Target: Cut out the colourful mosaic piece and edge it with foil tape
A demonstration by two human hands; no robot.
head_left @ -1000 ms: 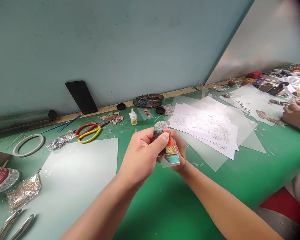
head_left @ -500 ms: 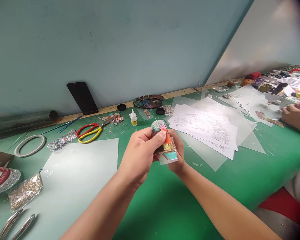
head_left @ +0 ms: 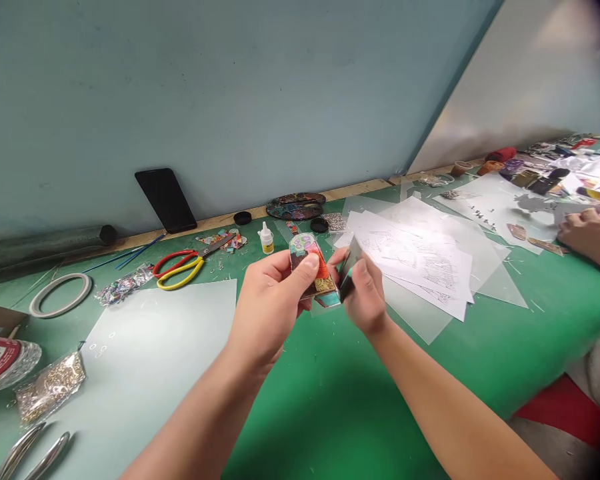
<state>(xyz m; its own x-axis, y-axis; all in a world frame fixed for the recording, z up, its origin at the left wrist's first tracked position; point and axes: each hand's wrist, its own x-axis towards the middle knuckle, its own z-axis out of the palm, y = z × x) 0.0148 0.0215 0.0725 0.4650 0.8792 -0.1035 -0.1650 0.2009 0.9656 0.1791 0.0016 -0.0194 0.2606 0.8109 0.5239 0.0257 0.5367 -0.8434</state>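
Observation:
My left hand [head_left: 270, 287] is closed on a small colourful printed piece [head_left: 311, 265] with a rounded top, its thumb lying across the face. A teal and clear strip [head_left: 329, 300] juts out at the lower edge of that piece. In my right hand [head_left: 367, 297], just beside it, is a thin dark grey flat piece [head_left: 351, 267], tilted nearly edge-on and pinched under the thumb. What exactly this grey piece is cannot be made out. A small white glue bottle [head_left: 267, 239] stands upright on the green table behind my left hand.
Red-and-yellow scissors [head_left: 180, 268], a tape roll [head_left: 60, 295] and silver pliers handles [head_left: 47, 457] lie left. A black phone [head_left: 166, 200] leans on the wall. Drawn-on paper sheets [head_left: 410, 260] spread to the right, beyond which a co-worker's hand [head_left: 587, 230] works.
My hands have come apart slightly: the right has moved right, bringing the dark grey piece into view, while the left has shifted a little left with the colourful piece.

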